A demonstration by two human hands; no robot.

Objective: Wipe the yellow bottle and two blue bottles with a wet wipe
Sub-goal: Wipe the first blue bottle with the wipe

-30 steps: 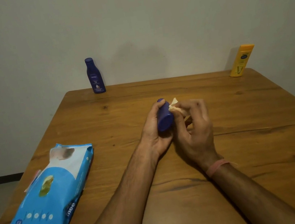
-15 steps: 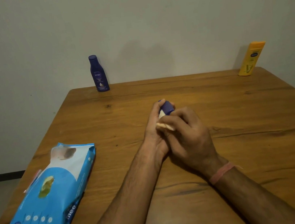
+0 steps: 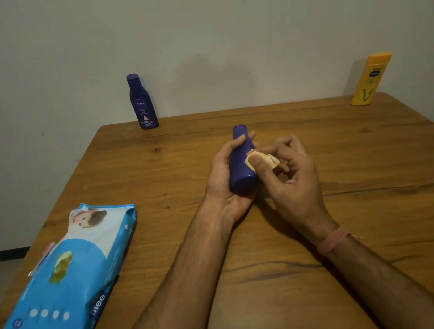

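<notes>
Mid-wipe: held blue bottle (image 3: 240,161) over table centre, wet wipe (image 3: 261,160) on its right flank.

Left hand (image 3: 223,174) wraps the bottle, long axis running away from the body, cap far, base near. Right hand (image 3: 290,176) just right of it, thumb and fingers pinching the bunched wipe against the side. Second blue bottle (image 3: 142,102) stands well beyond and left of it; yellow bottle (image 3: 369,78) far right corner. Wipe pack (image 3: 59,281) near left. Bottle's label side, underside hidden by palm.
</notes>
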